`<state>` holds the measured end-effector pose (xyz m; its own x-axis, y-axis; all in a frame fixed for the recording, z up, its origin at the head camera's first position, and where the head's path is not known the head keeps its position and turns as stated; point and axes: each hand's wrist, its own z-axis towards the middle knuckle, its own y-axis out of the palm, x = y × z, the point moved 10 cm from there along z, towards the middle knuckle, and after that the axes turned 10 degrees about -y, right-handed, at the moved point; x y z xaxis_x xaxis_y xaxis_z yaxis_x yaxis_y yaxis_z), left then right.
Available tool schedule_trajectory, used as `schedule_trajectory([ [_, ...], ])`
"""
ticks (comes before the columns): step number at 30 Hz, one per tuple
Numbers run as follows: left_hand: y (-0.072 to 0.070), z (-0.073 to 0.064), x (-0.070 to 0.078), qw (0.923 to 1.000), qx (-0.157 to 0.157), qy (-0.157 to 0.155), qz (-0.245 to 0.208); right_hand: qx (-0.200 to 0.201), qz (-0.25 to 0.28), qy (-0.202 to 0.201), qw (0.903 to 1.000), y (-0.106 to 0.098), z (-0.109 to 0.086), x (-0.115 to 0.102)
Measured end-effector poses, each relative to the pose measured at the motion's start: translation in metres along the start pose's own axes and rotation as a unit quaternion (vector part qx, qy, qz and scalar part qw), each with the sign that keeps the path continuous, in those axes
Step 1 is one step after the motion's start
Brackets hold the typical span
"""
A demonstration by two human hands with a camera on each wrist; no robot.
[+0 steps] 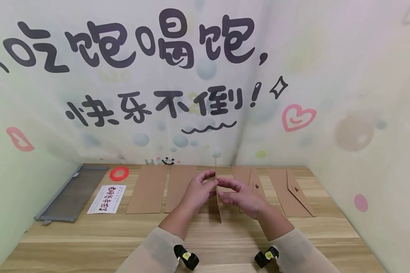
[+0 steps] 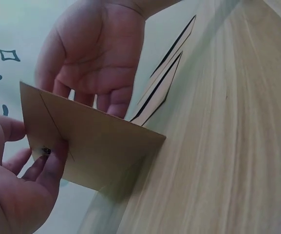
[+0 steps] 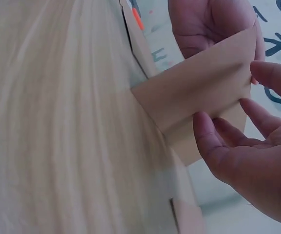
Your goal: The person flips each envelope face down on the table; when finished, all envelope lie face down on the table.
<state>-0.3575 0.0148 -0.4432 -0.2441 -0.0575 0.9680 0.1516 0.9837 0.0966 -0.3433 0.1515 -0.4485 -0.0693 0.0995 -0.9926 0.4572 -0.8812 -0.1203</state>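
Observation:
A brown kraft-paper envelope (image 1: 217, 204) stands on its edge between my two hands, seen nearly edge-on in the head view. My left hand (image 1: 199, 191) holds it from the left, thumb and fingers at its far part. In the left wrist view, the left hand (image 2: 28, 180) touches the face with the flap line and a small dark print. From the right, my right hand (image 1: 244, 197) holds the same envelope, its fingertips near the far edge. The right wrist view shows the right hand (image 3: 257, 146) against the plain face of the envelope (image 3: 194, 83).
Two brown envelopes (image 1: 147, 189) (image 1: 181, 189) lie left of the hands. Two more with flaps showing (image 1: 240, 174) (image 1: 290, 197) lie right. Farther left are a printed card (image 1: 106, 199), a red tape ring (image 1: 119, 173) and a grey mesh pouch (image 1: 73, 193). A printed curtain (image 1: 205, 144) stands behind.

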Motion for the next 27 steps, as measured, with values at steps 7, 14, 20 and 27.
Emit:
schedule_trajectory([
  [7,-0.011,0.005,0.000,0.9990,0.034,0.012,-0.027,-0.005,0.017,0.016,0.9997,-0.008,0.004,0.018],
  [14,-0.025,0.009,-0.004,0.9968,0.077,0.020,0.005,0.044,0.047,0.037,0.9972,-0.028,0.007,0.034],
  [20,-0.035,0.012,-0.008,0.9940,0.100,0.017,0.042,0.059,0.056,0.042,0.9958,-0.035,0.007,0.035],
  [27,-0.044,0.016,-0.014,0.9859,0.116,0.020,0.119,0.061,0.061,0.046,0.9952,-0.038,0.007,0.038],
])
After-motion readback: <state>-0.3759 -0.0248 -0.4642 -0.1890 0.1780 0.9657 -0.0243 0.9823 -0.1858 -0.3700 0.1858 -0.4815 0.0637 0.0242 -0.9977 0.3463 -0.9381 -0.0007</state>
